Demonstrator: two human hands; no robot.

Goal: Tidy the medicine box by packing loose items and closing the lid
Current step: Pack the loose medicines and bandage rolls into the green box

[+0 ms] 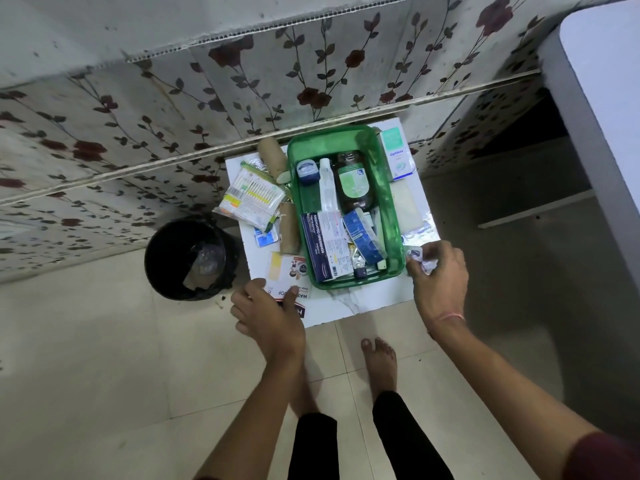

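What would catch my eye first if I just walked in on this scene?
Probably the bright green box, open on a small white table against the flowered wall and crammed with a brown bottle, cartons and tubes. More packets lie loose on the table to its left, beside a black bin on the floor. At the near edge, the left hand rests on a white carton while the right hand pinches a small foil strip.

The left hand [265, 313] covers the near end of a white printed box [289, 271], so its lettering reads only in part. Whatever small crumpled thing sits in the right hand's [438, 275] grip is too hidden to name. Labels inside the green medicine box [396, 216] are mostly too small to read. The black bin's [190, 258] contents are blurred.
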